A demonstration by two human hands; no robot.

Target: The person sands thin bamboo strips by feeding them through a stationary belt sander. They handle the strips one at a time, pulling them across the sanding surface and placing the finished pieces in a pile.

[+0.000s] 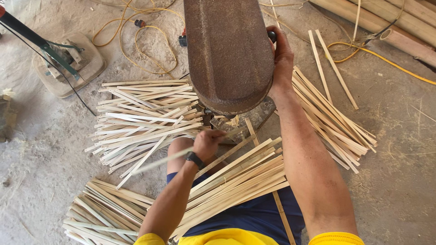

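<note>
left hand (208,142) curled into a closed fist around one thin bamboo strip (165,159), which shows blurred, its far end pointed in under the machine. a black wristwatch (195,159) sits on that wrist. right hand (281,54) is up beside the rusty brown machine housing (228,50), fingers wrapped over a dark knob (272,35) at its edge; how firmly it grips i cannot tell, the housing covers the fingertips.

out from the hands: a bundle of pale strips (240,177) lies across the lap, over dark blue shorts (254,218). another fanned heap (145,118) sits left of the machine, a third stack (331,122) right of the forearm, and a greener bundle (104,213) rests on the ground at lower left.

the floor (399,172) is bare grey concrete, dusty, with fibres and shavings scattered about. yellow cable (150,36) loops across it at the top, and more yellow cord (386,59) runs off right. whole bamboo poles (395,22) lie in the top right corner. a small power tool on a round base (68,61) stands at upper left.

hard to make out: the machine's working parts are hidden under the housing, with only a scrap of the metal base (254,115) and sawdust showing. the poles and the lower bundles are cut by the frame.
</note>
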